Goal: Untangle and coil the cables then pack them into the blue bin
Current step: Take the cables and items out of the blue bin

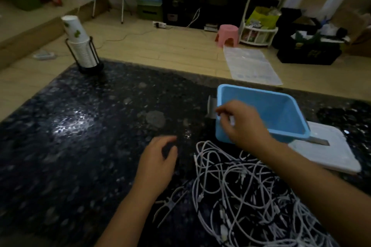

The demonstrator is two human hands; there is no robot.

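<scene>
**One bin, one tangle of cables, two hands**

One blue bin [281,110] stands right of centre on the dark table [80,126], tilted, its long axis running from near left to far right; one heap of white cables [241,186] lies near and right, too knotted to count; the right hand [241,124] pinches something small and white over the bin's near rim; the left hand [158,162] hovers loosely curled, holding nothing; one cup stack [82,46] stands far left.

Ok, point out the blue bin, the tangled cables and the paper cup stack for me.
blue bin [289,104]: head view, on its inner far wall.
tangled cables [241,190]: head view, on the middle of the white pile.
paper cup stack [83,52]: head view, on the stacked cups inside the black holder.
</scene>
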